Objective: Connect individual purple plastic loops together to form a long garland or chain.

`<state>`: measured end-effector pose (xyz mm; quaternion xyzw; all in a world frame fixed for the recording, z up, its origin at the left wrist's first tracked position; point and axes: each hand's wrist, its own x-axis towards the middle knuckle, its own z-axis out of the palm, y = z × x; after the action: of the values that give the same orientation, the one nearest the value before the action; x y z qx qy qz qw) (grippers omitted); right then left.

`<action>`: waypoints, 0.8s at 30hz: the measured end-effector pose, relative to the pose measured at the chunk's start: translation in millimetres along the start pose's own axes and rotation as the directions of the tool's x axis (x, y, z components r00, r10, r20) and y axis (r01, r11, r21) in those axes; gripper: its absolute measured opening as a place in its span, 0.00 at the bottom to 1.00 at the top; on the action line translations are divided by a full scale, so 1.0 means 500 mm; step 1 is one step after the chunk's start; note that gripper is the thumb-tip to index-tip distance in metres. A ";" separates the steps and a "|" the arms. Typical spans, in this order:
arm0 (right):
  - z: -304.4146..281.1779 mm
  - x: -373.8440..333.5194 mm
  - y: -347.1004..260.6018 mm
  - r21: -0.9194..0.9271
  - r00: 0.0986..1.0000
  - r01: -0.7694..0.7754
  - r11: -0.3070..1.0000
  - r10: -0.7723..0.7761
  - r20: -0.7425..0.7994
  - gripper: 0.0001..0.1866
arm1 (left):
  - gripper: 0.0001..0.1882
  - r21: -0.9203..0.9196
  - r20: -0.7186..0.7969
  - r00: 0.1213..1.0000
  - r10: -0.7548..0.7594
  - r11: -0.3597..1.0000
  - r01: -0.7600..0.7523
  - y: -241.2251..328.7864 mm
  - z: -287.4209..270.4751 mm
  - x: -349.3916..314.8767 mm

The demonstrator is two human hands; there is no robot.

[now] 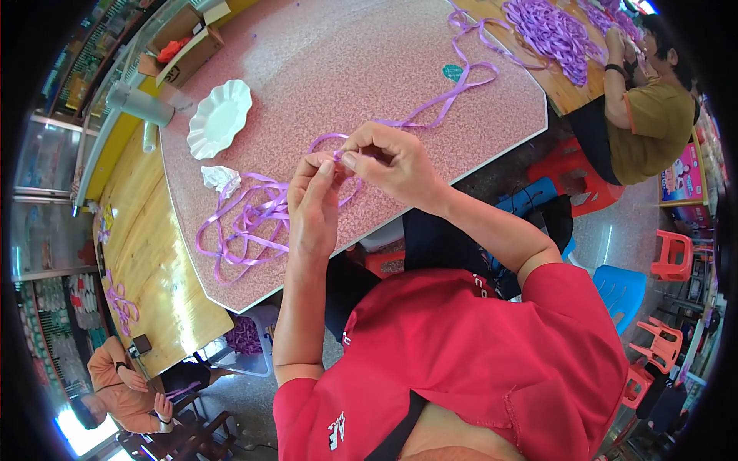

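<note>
Both hands were raised over the near part of the counter [284, 77], fingertips almost meeting; the left hand [314, 201] was drawn to a pinch of thumb and forefinger on the ribbon [338, 155]; the right hand [390, 163] was likewise in a fine pinch on it, its other fingers loosely curled; the exact fold or knot between the tips was too small to tell. The ribbon lay to both sides: loose loops [247, 221] rested left of and beside the left hand, which was the nearer to them; a strand [411, 124] extended from behind the right hand toward the far right, its long axis slanting away from the wearer; whether it joined the heap [550, 38] on the wooden table could not be told. Beyond the loops lay a crumpled tissue [221, 179], a scalloped dish [221, 119] and a cylinder [141, 104] on its side; a box [184, 50] stood farther off; one co-worker [653, 127] sat at far right near the heap, another [127, 388] at lower left.
</note>
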<state>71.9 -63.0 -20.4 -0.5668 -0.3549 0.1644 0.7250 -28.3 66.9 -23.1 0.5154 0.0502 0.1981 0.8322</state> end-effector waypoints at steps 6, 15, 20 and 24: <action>-0.020 0.020 0.006 -0.449 0.789 0.599 0.663 -0.583 0.194 0.09 | 0.05 -0.302 0.020 0.968 -0.250 0.922 0.244 0.011 -0.008 0.007; -0.044 0.026 0.004 -0.607 0.736 0.646 0.464 -0.590 0.333 0.11 | 0.08 -0.014 -0.125 0.990 -0.064 0.998 0.063 0.001 0.014 -0.012; -0.033 0.026 0.009 -0.594 0.756 0.630 0.500 -0.572 0.319 0.11 | 0.07 0.180 -0.184 0.980 0.076 0.983 -0.043 -0.022 0.009 -0.013; -0.016 0.013 0.003 -0.491 0.893 0.442 0.751 -0.418 0.164 0.08 | 0.06 0.254 -0.216 0.956 0.198 0.957 -0.140 -0.043 0.014 -0.009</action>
<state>82.2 -64.0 -20.5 -0.6391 -0.5223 -0.0955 0.5565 -24.3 51.1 -39.5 0.5854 0.1287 0.3221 0.7328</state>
